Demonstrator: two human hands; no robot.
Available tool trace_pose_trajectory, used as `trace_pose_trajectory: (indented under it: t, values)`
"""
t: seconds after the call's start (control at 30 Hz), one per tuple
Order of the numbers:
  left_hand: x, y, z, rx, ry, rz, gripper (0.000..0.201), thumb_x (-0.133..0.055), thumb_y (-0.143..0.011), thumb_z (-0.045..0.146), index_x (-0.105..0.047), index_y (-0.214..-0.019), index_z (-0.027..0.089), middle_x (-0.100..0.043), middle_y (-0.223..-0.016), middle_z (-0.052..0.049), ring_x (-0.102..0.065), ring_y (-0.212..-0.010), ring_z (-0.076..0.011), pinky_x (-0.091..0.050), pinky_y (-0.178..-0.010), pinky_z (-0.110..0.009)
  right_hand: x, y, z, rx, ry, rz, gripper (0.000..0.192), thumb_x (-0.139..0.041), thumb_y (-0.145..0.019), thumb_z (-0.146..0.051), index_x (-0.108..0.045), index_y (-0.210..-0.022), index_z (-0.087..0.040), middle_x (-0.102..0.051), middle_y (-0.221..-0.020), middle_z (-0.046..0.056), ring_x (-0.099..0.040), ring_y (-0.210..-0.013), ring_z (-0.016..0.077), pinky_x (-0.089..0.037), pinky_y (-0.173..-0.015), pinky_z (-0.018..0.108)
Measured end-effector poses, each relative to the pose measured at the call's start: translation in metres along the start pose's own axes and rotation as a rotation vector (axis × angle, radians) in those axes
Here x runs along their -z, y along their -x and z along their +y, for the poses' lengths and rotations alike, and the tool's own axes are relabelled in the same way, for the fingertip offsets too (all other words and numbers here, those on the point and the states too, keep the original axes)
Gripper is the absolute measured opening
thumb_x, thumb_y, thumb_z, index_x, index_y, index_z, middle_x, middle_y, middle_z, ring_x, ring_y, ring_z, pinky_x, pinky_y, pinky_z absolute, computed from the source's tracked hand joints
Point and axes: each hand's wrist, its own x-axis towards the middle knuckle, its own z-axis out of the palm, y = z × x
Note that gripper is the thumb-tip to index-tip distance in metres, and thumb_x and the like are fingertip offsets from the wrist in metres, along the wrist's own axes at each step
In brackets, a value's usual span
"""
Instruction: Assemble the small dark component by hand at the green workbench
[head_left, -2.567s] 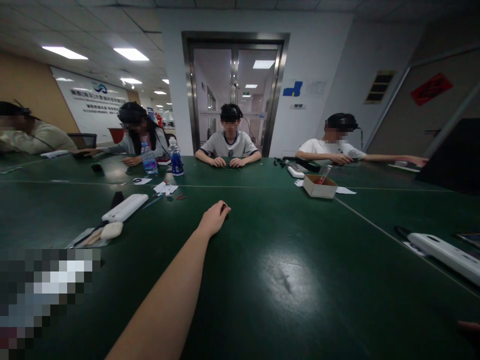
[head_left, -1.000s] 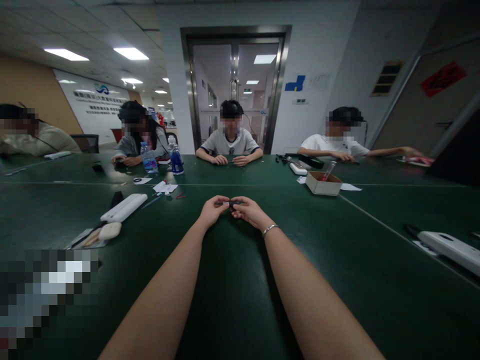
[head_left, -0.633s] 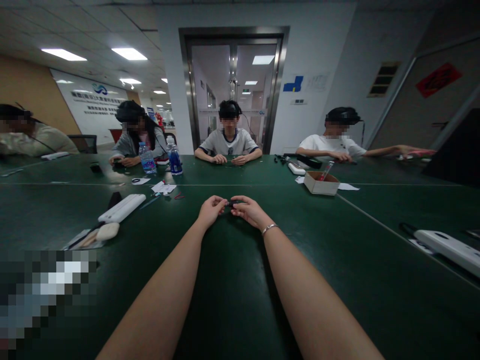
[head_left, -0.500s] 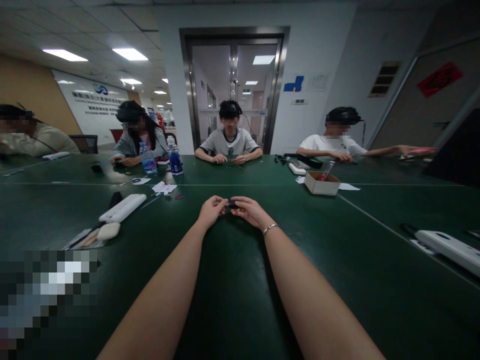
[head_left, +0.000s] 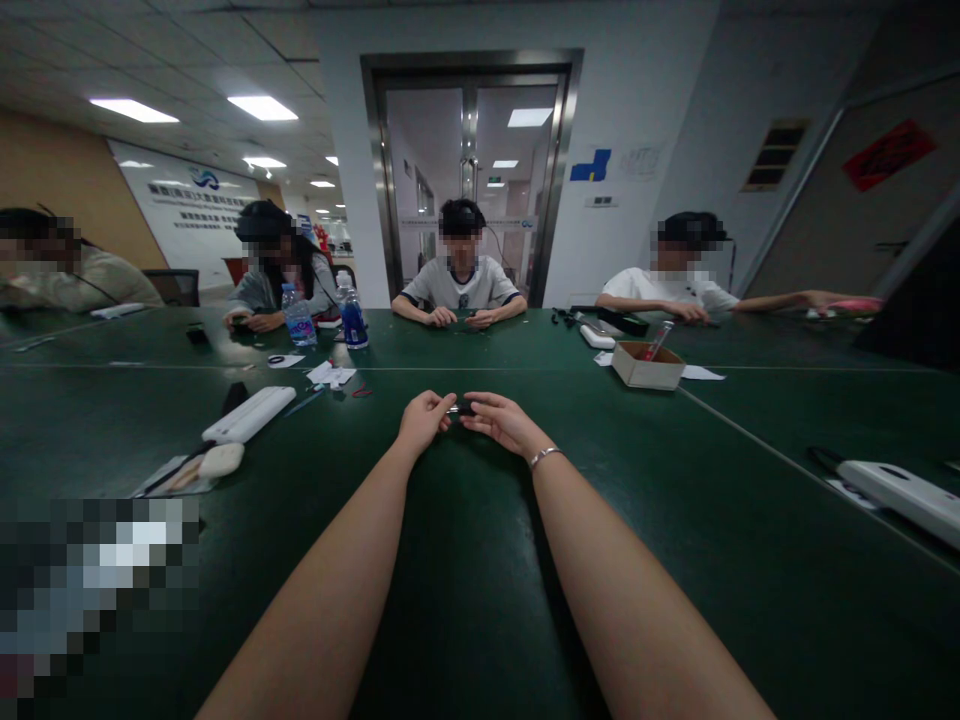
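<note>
Black, small, hard-looking: the part [head_left: 460, 408] sits pinched between my two sets of fingertips, just above the table. Too small and dark to identify; a pale or metallic glint shows at its left end.

Left hand [head_left: 422, 420]: fingers curled narrow, tips closed on the part's left end. Right hand [head_left: 501, 420]: thumb and forefinger closed on the right end, other fingers loosely spread. Bracelet [head_left: 543, 456] on the right wrist.

Geometry: the part lies straight ahead on my centre line, long axis running left to right, one end per hand. Neither hand is nearer; both reach equally far, forearms converging in a V. Whether the part touches the surface, I cannot tell.

Surface: dark green table [head_left: 480, 600], matte with a soft sheen, seam lines across it. Left of my arm: a white power strip [head_left: 250, 414] and a pale oval object [head_left: 222, 459] on a sheet. Further out: paper scraps [head_left: 330, 375] and two water bottles [head_left: 298, 318]. Right: open cardboard box [head_left: 648, 365], and another white strip [head_left: 904, 495] near the edge.

Room: other people sit at the far side, hands on the table. Glass double door [head_left: 470, 180] behind them, ceiling panel lights on.
</note>
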Motion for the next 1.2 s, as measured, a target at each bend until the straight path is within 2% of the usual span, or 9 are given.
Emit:
trace_pose_trajectory:
  t: [0.37,0.73,1.2]
  values:
    - [0.0,0.004,0.009,0.019,-0.027,0.013,0.036,-0.058,-0.075,0.051,-0.052,-0.066,0.016,-0.056,-0.047,0.001,-0.049,-0.039,-0.0095,-0.037,-0.042,-0.02,0.003,-0.003,0.003,0.016,0.008,-0.002,0.017,-0.065,-0.075,-0.003,-0.061,-0.089,-0.012,-0.066,-0.085,0.007,-0.067,-0.078,0.0166,-0.056,-0.079,0.032]
    - [0.001,-0.002,-0.002,0.006,-0.067,0.009,0.036,-0.054,-0.077,0.051,-0.053,-0.067,0.017,-0.056,-0.047,0.002,-0.048,-0.037,-0.0092,-0.035,-0.04,-0.02,0.002,-0.001,0.002,0.02,0.019,-0.019,0.02,-0.066,-0.073,-0.001,-0.062,-0.089,-0.012,-0.065,-0.088,0.006,-0.067,-0.08,0.0163,-0.055,-0.082,0.032]
    - [0.003,0.001,0.004,0.013,-0.109,0.024,0.035,-0.055,-0.077,0.049,-0.054,-0.062,0.017,-0.055,-0.046,0.001,-0.048,-0.038,-0.0098,-0.037,-0.042,-0.021,0.003,-0.001,0.002,0.03,0.051,-0.057,0.023,-0.063,-0.073,0.001,-0.062,-0.091,-0.013,-0.063,-0.091,0.006,-0.065,-0.082,0.0146,-0.054,-0.083,0.031]
